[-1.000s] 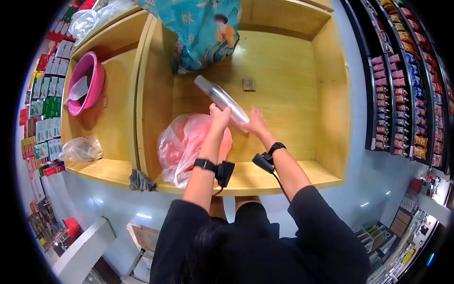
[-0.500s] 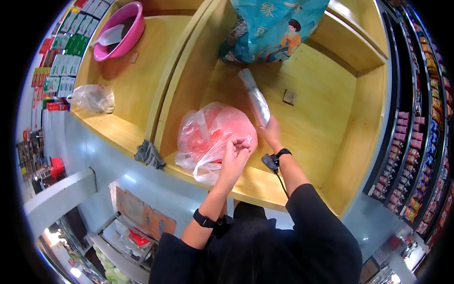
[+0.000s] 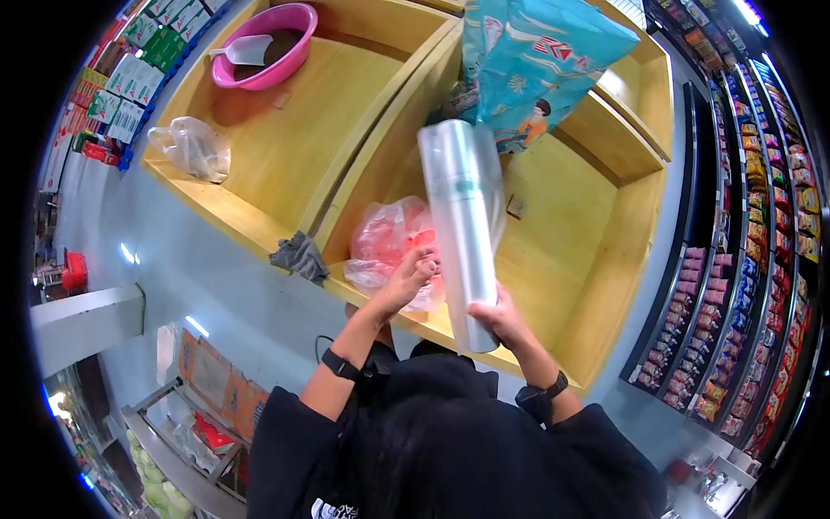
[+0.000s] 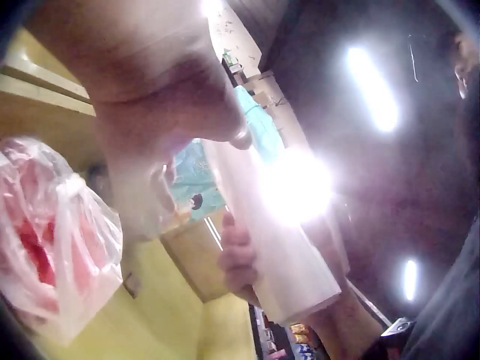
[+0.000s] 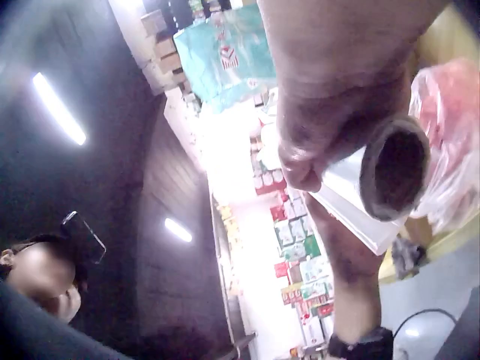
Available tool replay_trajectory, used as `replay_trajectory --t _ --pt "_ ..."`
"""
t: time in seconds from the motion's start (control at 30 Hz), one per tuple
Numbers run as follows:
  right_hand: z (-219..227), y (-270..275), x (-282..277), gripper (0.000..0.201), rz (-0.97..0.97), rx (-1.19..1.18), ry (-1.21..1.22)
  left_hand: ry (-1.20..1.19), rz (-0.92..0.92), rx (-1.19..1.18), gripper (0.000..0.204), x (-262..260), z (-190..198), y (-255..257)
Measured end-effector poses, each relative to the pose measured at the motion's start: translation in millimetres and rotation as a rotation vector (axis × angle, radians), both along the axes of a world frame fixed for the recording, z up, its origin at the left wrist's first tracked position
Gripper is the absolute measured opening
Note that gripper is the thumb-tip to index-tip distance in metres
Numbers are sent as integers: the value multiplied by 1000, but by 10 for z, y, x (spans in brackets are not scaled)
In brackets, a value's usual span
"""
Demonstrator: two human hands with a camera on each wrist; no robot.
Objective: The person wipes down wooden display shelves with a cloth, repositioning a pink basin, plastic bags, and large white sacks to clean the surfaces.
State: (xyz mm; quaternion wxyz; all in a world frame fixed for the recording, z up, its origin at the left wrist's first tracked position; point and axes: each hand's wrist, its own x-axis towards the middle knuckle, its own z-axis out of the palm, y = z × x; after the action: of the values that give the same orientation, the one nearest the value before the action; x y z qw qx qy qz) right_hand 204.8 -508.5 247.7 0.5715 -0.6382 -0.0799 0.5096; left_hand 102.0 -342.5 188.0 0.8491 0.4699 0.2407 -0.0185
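In the head view my right hand [image 3: 503,318] grips a roll of clear plastic bags [image 3: 465,233] near its lower end. The roll is raised over the front of the wooden bin, and its far end points toward the blue bag. Its hollow core [image 5: 397,169] faces the right wrist camera. My left hand [image 3: 410,278] is just left of the roll with loosely bent fingers and nothing in them. Behind it sits a clear bag with pink contents [image 3: 389,238], partly hidden by the hand and roll. The left wrist view shows right-hand fingers [image 4: 238,253] wrapped around the roll.
A large blue printed bag [image 3: 540,73] stands at the back of the wooden bin [image 3: 596,251]. In the left compartment are a pink basin [image 3: 298,56] with a white scoop [image 3: 248,50] and a small plastic bag [image 3: 194,149]. A grey cloth [image 3: 300,257] hangs over the front edge.
The right hand has brought the roll up out of the bin and toward the body. The left hand let go of the roll earlier and now stays beside it. The head view has turned.
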Motion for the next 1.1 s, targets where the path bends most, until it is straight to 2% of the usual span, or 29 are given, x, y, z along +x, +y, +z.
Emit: replay_trajectory --t 0.07,0.1,0.13,0.2,0.27,0.3,0.33,0.4,0.47,0.5,0.53,0.57,0.6,0.63,0.67,0.73,0.77,0.83,0.87,0.93,1.03,1.1 --pt "11 454 -187 62 163 25 -13 -174 -32 -13 63 -113 0 272" --pt "-60 733 -305 63 169 64 -143 -297 -51 -140 69 -123 105 463" --pt "-110 1026 -430 64 159 99 -267 -198 51 -182 72 -193 143 661" --pt "-261 1583 -569 69 167 51 -134 -102 137 -234 69 -301 103 1119" --pt "-643 2110 -784 69 108 104 -133 -13 166 -320 60 -412 -264 1645" --pt "-821 2402 -928 69 54 128 -132 51 150 -368 52 -489 -259 1929" --pt "-989 2669 -1023 69 73 104 -46 142 220 -386 49 -592 -405 2158" --pt "-835 3227 -1194 71 86 -21 -143 215 192 -144 47 -779 -634 2778" --pt "-936 3673 -1327 70 236 -167 -275 276 228 95 49 -909 -683 3278" --pt "-1042 3893 -1432 72 252 -196 -327 385 229 153 51 -957 -855 3544" --pt "-1058 4071 -1484 72 212 -173 -226 484 232 212 53 -970 -1097 3787" --pt "-1121 4213 -1534 70 201 -189 -316 492 200 258 55 -992 -1312 4031" --pt "-1221 4314 -1585 68 196 -204 -402 505 171 304 56 -993 -1415 4177" --pt "-1324 4378 -1622 68 185 -220 -389 441 249 409 55 -996 -1513 4236" --pt "-1432 4437 -1653 66 152 -242 -355 448 226 401 55 -986 -1661 4326" --pt "-1668 4468 -1722 64 100 -280 -307 466 151 552 57 -1006 -2122 4487" --pt "-1776 4413 -1726 63 101 -289 -351 470 131 545 57 -1012 -2294 4508" --pt "-1889 4360 -1647 62 95 -306 -395 694 -6 754 59 -916 -2490 4543" --pt "-1941 4323 -1629 58 70 -328 -371 695 -23 749 59 -860 -2594 4546" --pt "-2021 4273 -1617 55 42 -362 -328 759 -25 955 62 -732 -2606 4454" --pt "-2083 4234 -1570 48 50 -352 -204 794 -86 992 62 -617 -2550 4317" --pt "-2087 4188 -1559 44 -40 -378 -219 794 -137 1018 59 -567 -2577 4234"
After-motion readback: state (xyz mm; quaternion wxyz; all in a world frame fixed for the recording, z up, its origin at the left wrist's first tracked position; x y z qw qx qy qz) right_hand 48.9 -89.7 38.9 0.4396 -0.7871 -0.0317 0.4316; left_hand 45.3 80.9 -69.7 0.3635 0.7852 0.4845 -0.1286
